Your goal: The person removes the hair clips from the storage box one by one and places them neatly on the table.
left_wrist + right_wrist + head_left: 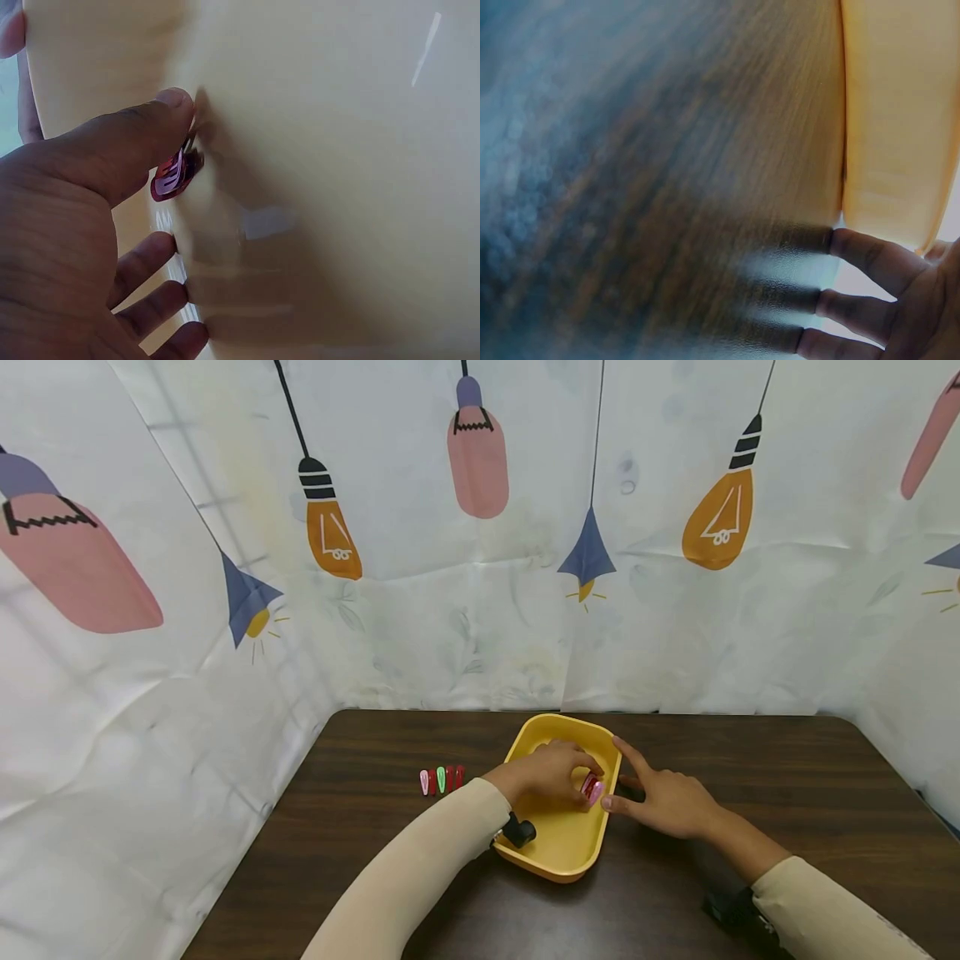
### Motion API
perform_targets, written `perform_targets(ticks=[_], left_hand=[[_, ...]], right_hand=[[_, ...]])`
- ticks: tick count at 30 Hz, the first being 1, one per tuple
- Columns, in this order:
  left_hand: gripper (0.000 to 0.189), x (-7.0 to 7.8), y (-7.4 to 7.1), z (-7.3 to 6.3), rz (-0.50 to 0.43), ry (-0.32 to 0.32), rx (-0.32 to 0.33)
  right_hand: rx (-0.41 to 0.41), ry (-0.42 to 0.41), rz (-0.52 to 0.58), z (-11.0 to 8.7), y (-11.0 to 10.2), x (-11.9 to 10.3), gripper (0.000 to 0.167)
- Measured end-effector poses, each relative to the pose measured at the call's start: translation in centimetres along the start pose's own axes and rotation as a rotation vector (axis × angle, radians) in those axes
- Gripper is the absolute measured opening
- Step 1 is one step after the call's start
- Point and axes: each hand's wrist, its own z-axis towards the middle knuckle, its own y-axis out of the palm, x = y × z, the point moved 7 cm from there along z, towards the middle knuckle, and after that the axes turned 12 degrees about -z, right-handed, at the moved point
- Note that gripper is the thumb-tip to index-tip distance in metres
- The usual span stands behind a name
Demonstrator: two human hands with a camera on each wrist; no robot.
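Note:
My left hand [555, 772] reaches into a yellow tray [555, 866] and pinches small snap hair clips [592, 789], red and pink, at the tray's right wall. In the left wrist view the thumb lies across the red and pink clips [171, 178]; the other fingers are spread, and the index fingertip is hidden behind the thumb. My right hand [667, 802] is at the tray's right side, its index finger stretched to the far right rim and its thumb beside the wall. Its other fingers [866, 259] extend over the tabletop, close to the tray's outside.
A row of several hair clips [441, 779], pink, red and green, lies on the dark wood table [360, 860] left of the tray. Behind the table hangs a white curtain [465, 627] printed with lamps and bulbs.

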Motion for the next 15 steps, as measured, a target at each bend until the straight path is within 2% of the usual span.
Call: perform_targets(ticks=[15], left_hand=[[0.049,0.26,0.22,-0.11,0.025,-0.003,0.002]], right_hand=[[0.009,0.001,-0.01,-0.02,0.05,0.0,0.102]])
